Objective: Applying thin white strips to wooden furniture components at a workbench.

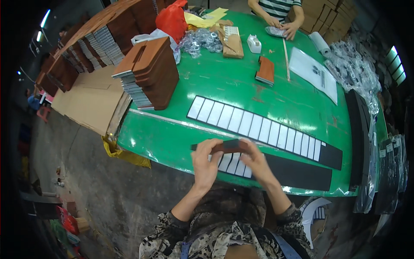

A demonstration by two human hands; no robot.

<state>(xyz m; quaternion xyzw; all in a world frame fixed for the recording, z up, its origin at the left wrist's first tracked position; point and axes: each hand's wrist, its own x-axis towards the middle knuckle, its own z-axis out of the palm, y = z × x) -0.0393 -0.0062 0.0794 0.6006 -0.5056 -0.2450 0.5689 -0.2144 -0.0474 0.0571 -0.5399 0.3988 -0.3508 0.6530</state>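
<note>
My left hand (204, 164) and my right hand (258, 163) are both closed on a reddish-brown panel (229, 148), seen nearly edge-on, with a dark patch on its upper side. It is held above the near edge of the green table (207, 80). Beneath my hands lies a black strip (297, 173), with white rectangles on its left part and a bare black right part. Farther back, a second black strip (254, 126) carries a long row of white rectangles. Left of the strips stands a tall stack of brown panels (156, 80).
A single brown panel (266, 70), a white tape dispenser (254, 44) and a clear plastic bag (313, 74) lie farther back. Bagged parts (200, 42) sit near a red bag (172, 18). Across the table, another person's hands (282, 28) handle a small packet. Long black pieces (359, 142) line the right edge.
</note>
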